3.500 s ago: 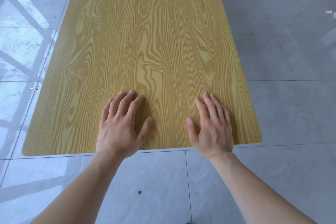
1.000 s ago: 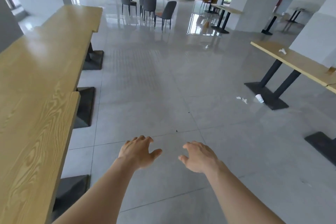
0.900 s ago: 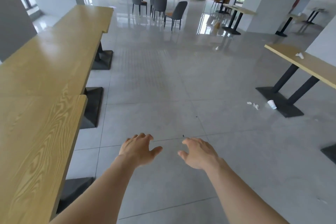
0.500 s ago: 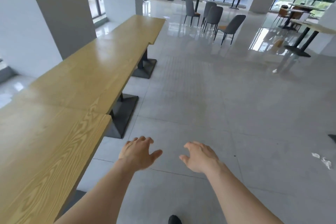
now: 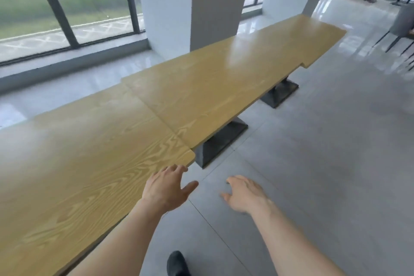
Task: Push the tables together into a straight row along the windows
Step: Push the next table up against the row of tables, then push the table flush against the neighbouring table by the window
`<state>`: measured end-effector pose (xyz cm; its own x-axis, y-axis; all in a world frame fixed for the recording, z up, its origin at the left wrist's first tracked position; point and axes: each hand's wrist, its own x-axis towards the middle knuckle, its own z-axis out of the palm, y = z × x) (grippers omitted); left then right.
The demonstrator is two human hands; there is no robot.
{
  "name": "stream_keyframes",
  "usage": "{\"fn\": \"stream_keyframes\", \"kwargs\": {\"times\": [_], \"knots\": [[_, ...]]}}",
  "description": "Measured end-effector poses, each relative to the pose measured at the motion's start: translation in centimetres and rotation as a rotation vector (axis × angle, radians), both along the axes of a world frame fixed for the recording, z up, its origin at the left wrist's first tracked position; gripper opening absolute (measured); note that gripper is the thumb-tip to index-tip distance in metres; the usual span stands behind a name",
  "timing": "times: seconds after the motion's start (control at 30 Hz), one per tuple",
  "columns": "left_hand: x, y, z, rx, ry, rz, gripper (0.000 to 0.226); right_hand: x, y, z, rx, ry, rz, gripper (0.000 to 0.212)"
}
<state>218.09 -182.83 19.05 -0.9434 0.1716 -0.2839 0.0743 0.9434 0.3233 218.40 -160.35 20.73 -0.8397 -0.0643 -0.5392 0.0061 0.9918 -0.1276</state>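
Three wood-grain tables stand end to end along the windows. The nearest table juts slightly further into the room than the middle table, leaving a small step at their joint. The far table also sits offset from the middle one. My left hand hovers open at the nearest table's front corner, fingertips close to its edge. My right hand is open over the floor, holding nothing and apart from any table.
Black pedestal bases stand under the tables. White pillars rise behind the row. Grey tiled floor spreads to the right. Chair legs show at the far right. My shoe is at the bottom.
My hands left the tabletop they were pressing. My view swung left from the open room toward the row at the windows; my left hand now nears the closest table's corner.
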Motion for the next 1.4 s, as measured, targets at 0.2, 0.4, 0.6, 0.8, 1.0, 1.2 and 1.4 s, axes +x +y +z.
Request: {"fn": "stream_keyframes", "kwargs": {"times": [0.2, 0.4, 0.6, 0.8, 1.0, 1.2, 1.4], "knots": [[-4.5, -5.8, -4.8, 0.049, -0.014, 0.266, 0.067, -9.7, -6.8, -3.5, 0.012, -0.019, 0.225, 0.054], [-4.5, -10.3, -9.8, 0.004, 0.038, 0.51, 0.073, -14.4, -13.4, -8.6, -0.025, 0.11, 0.424, 0.048], [-3.8, -10.2, -15.7, -0.039, 0.184, 0.648, 0.078, -15.7, -15.6, -16.1, -0.169, 0.338, 0.578, 0.062], [-3.6, -8.2, -19.9, -0.054, 0.286, 0.784, 0.073, -16.3, -15.5, -21.2, -0.275, 0.523, 0.652, 0.062], [-3.8, -8.0, -20.7, -0.102, 0.328, 0.811, 0.071, -16.5, -15.5, -22.4, -0.36, 0.644, 0.627, 0.06], [-4.2, -8.1, -20.7, -0.107, 0.341, 0.824, 0.072, -16.9, -15.6, -22.6, -0.361, 0.67, 0.632, 0.06], [-5.3, -9.0, -20.7, -0.111, 0.348, 0.837, 0.071, -18.2, -16.7, -22.6, -0.359, 0.68, 0.647, 0.061]]}}
